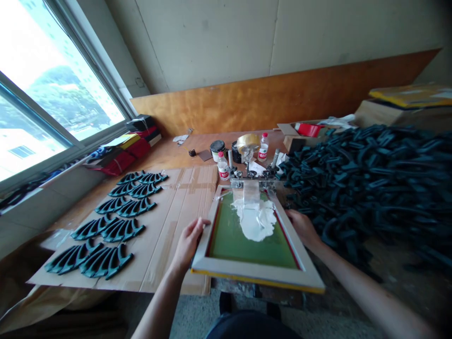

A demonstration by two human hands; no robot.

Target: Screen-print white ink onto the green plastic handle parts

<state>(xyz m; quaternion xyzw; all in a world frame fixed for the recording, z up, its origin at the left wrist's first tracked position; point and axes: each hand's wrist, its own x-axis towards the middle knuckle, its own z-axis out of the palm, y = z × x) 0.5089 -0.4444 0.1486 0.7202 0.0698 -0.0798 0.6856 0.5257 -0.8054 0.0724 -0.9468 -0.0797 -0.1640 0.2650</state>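
The left hand [189, 241] is closed on the screen frame [252, 270], the right hand [304, 229] set at the opposite side, grip unclear; the frame's long axis is apparently pointed away between them.

In my view, the frame [254, 273] has a smooth, dull face; its green mesh [226, 240] looks smooth, the white paste [257, 230] on it wet and ragged. The clamp [236, 182] is shiny metal. I also see matt, creased cardboard [176, 226], plastic-looking parts [122, 230] with a low sheen, clear plastic bottles [223, 167], glossy tape [248, 140], a varnished wooden board [212, 108] and a matt wall [212, 42].
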